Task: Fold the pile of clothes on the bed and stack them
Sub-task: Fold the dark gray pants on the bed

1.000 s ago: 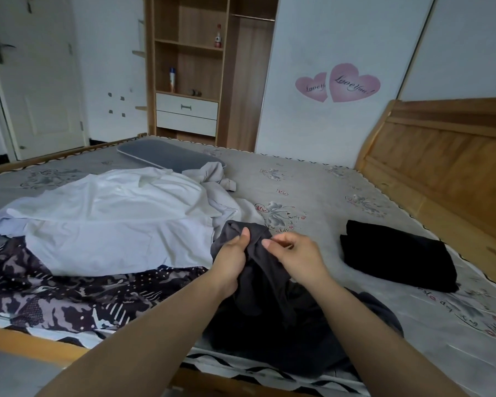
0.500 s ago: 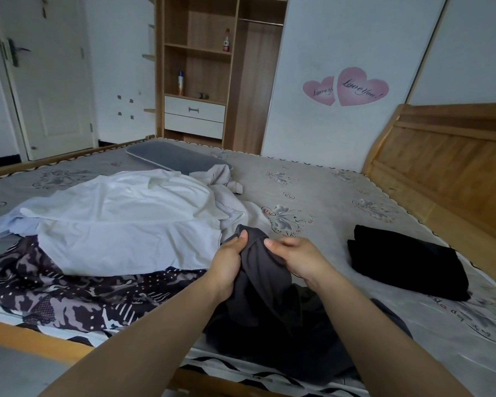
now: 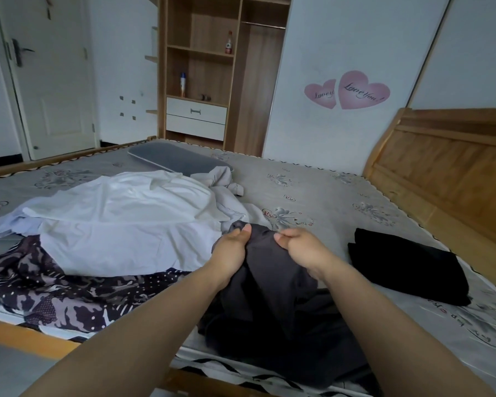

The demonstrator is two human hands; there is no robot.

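Note:
A dark grey garment [image 3: 272, 305] lies bunched at the near edge of the bed, its top part lifted. My left hand [image 3: 231, 249] grips that lifted edge on the left, and my right hand [image 3: 299, 247] pinches it on the right, the two hands close together. To the left lies an unfolded pile: a white shirt [image 3: 118, 219] spread over a dark patterned cloth [image 3: 55, 290], with a pale grey garment [image 3: 226, 196] crumpled behind. A folded black garment [image 3: 407, 267] rests on the bed to the right.
The grey floral mattress [image 3: 327, 190] stretches ahead, with a flat grey pillow [image 3: 175, 160] at its far side. A wooden headboard [image 3: 455, 173] stands on the right. A wooden shelf unit [image 3: 212, 70] and a white door [image 3: 49, 75] stand by the far wall.
Both hands have kept hold of the dark grey garment and drawn its edge slightly apart. The camera has tilted a little, so the scene sits lower in view.

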